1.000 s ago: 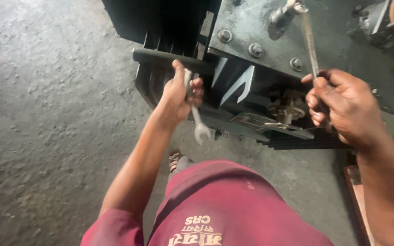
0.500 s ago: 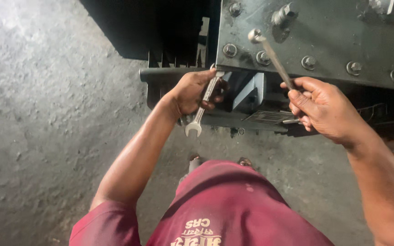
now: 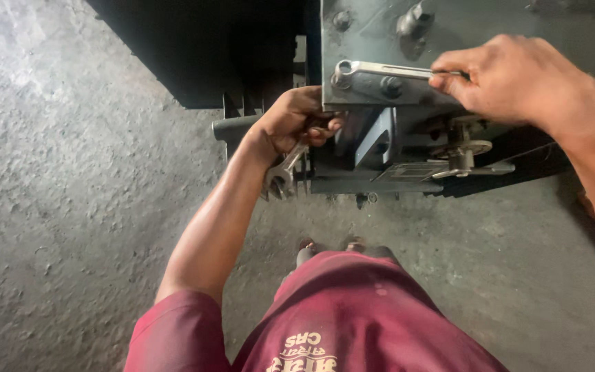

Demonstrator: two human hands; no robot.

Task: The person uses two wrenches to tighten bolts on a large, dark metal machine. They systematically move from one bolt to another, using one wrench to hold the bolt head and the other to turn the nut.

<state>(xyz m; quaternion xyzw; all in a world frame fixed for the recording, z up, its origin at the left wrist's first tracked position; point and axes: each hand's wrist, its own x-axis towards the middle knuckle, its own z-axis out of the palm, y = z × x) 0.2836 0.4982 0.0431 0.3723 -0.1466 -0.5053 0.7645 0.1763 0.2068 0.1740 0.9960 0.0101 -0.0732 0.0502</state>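
My left hand [image 3: 295,122] grips an open-ended spanner [image 3: 282,173] beneath the edge of a grey steel machine plate [image 3: 490,21]; the spanner's jaw hangs down toward the floor. My right hand [image 3: 511,79] holds the handle of a ring spanner [image 3: 380,70] that lies flat across the plate, its ring end seated over a bolt at the plate's left edge [image 3: 342,74]. Another bolt head [image 3: 391,87] sits just below the spanner's shaft.
Rough grey concrete floor [image 3: 70,207] spreads left and below. A dark recess [image 3: 228,48] lies left of the machine. Brackets and a small wheel-like part [image 3: 464,148] jut out under the plate. My maroon shirt [image 3: 352,317] and feet [image 3: 325,246] fill the bottom.
My right hand has swung the ring spanner from a steep angle to nearly level and set its ring end on the left bolt. The view has moved closer to the plate.
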